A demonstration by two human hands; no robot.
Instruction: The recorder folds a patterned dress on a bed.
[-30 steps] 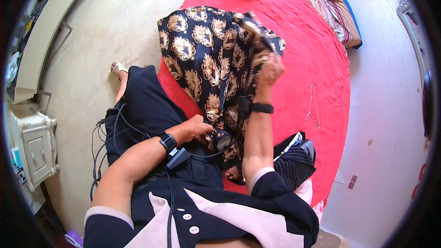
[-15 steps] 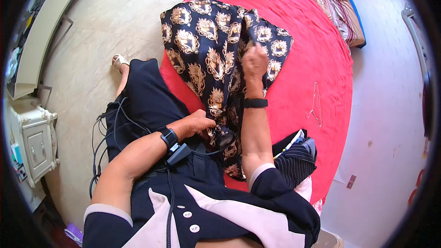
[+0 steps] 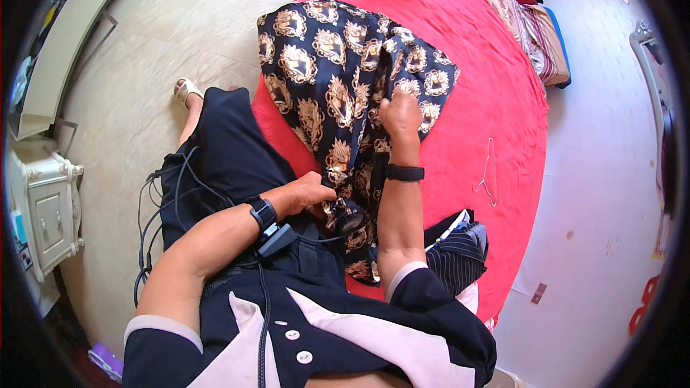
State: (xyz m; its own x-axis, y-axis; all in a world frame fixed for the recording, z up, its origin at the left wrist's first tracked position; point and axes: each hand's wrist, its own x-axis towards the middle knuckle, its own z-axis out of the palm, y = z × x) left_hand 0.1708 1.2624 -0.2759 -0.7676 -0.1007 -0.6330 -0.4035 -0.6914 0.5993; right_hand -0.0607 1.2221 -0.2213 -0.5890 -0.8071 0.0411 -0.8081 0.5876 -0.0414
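The left hand (image 3: pixel 305 192), in the head view I watch from afar, is curled closed around the gathered near end of a glossy black cloth with gold and cream crest-like prints (image 3: pixel 341 100). The right hand (image 3: pixel 402 113) rests farther out on the same cloth, right of its middle, knuckles up and fingers bent; its fingertips are hidden from me, so I cannot tell whether it grips a fold or only presses.

The cloth lies on a bright red bedspread (image 3: pixel 471 122), fanned wide at the far end and narrowing to creased folds beside the wearer's lap. A second ago the right hand was raising a blurred fold over the right side. That fold is now down, the hand has drawn a little nearer the body, and more of the printed right-hand corner shows. The left hand has stayed at the near end. I judge that the far part is now flatter, while the middle is still rumpled and the near end bunched.

To the right, well apart from the cloth, a thin pale hanger (image 3: pixel 494 172) lies on the bedspread. Nearer the wearer, beyond the right forearm, sits a heap of dark pinstriped fabric (image 3: pixel 460 266).
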